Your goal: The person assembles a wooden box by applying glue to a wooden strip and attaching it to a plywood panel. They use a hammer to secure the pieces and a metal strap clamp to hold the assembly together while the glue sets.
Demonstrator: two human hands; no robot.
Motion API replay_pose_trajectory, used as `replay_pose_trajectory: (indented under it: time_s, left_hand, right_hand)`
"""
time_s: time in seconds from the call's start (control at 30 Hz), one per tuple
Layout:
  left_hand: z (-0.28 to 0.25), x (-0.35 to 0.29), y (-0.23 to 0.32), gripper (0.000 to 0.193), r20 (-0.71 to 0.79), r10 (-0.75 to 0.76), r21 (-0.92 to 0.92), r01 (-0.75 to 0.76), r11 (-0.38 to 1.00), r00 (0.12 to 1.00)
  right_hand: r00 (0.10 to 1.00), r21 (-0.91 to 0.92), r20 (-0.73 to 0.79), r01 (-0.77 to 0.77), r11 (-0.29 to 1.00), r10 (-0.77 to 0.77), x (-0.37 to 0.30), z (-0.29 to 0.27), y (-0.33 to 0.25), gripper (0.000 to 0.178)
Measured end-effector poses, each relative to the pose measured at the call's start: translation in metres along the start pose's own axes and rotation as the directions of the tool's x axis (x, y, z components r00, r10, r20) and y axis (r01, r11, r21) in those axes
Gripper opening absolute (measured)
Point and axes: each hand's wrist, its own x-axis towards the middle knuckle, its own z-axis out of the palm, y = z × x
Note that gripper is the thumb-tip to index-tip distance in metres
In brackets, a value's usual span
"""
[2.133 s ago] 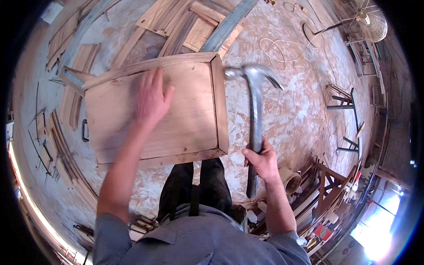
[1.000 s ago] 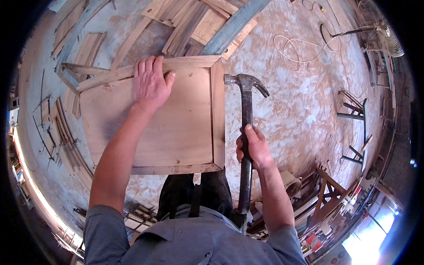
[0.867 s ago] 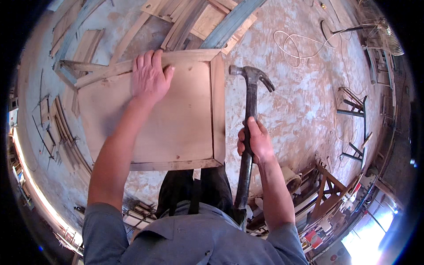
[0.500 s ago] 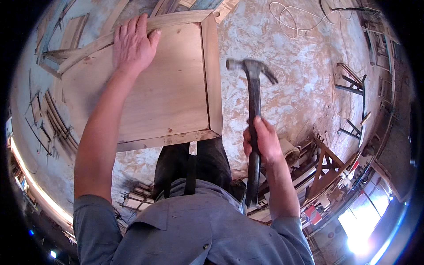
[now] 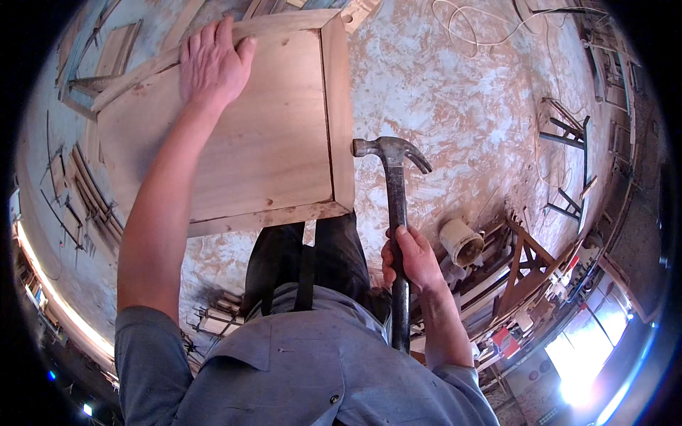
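Observation:
A framed wooden panel (image 5: pixel 270 128) with pale rails and a flat board inside lies in front of me, its near edge just beyond my legs. My left hand (image 5: pixel 214 67) rests flat on it at the far side, fingers stretched across the far rail and thumb apart. My right hand (image 5: pixel 413 259) is closed around the black handle of a claw hammer (image 5: pixel 396 192). The hammer's striking face is right at the outer edge of the panel's right rail (image 5: pixel 342 121); whether it touches I cannot tell. Its claw points away to the right.
A white bucket (image 5: pixel 460 241) lies tipped on the stained floor, right of my right hand. Dark metal stands (image 5: pixel 572 138) and a pale cable (image 5: pixel 472 39) are farther right. Long wooden pieces (image 5: pixel 92 195) lie at the left, with more timber beyond the panel.
The hammer has swung left and toward me, bringing its head to the right rail's edge. My right hand has come nearer my body. The panel and left hand look almost unmoved.

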Motion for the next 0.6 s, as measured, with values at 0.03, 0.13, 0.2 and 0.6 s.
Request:
replay_pose_trajectory:
  time_s: [0.03, 0.13, 0.2, 0.6]
  left_hand:
    - [0.000, -0.001, 0.000, 0.056, -0.001, -0.005, 0.005, 0.005, 1.000, 1.000]
    - [0.000, -0.002, 0.003, 0.055, 0.005, -0.020, 0.024, 0.020, 1.000, 1.000]
    - [-0.004, 0.000, 0.004, 0.056, 0.022, -0.032, 0.036, 0.031, 0.999, 0.999]
    - [-0.012, -0.006, 0.008, 0.056, 0.028, -0.045, -0.014, 0.046, 0.999, 0.999]
  right_hand:
    - [1.000, 0.008, -0.010, 0.013, 1.000, -0.013, 0.000, -0.002, 0.000, 0.030]
    - [0.999, 0.074, -0.042, 0.036, 0.997, -0.032, 0.001, -0.008, 0.002, 0.031]
    - [1.000, 0.003, -0.017, 0.001, 1.000, -0.001, 0.001, -0.004, 0.002, 0.030]
    - [0.995, 0.028, 0.001, 0.098, 0.995, -0.098, 0.021, 0.006, -0.018, 0.033]
